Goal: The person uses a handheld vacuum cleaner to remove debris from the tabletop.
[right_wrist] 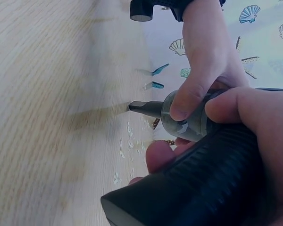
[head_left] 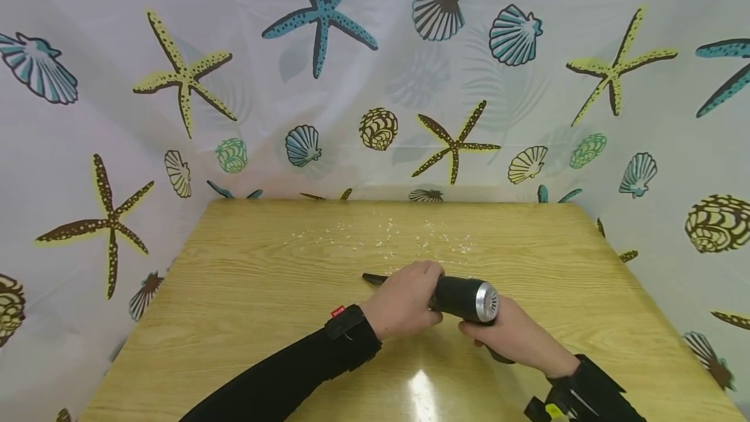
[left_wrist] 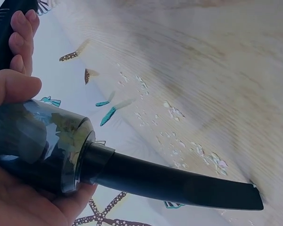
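Both hands hold a black handheld vacuum cleaner (head_left: 459, 297) over the wooden table. My left hand (head_left: 407, 298) grips its clear front cup (left_wrist: 19, 136), thumb on one side and fingers beneath. The right hand (head_left: 510, 334) is wrapped around the ribbed black handle (right_wrist: 193, 183). From the cup a long flat crevice nozzle (left_wrist: 179, 186) points left, its tip close to the tabletop in the wrist views. Small pale flakes (head_left: 428, 239) lie scattered beyond the vacuum; in the left wrist view some lie near the nozzle.
The wood-grain table (head_left: 263, 318) ends at a white curtain (head_left: 375, 83) printed with starfish and shells, which hangs behind it and along both sides. A glare spot shows on the table near the front edge. Black bands and sleeves cover both wrists.
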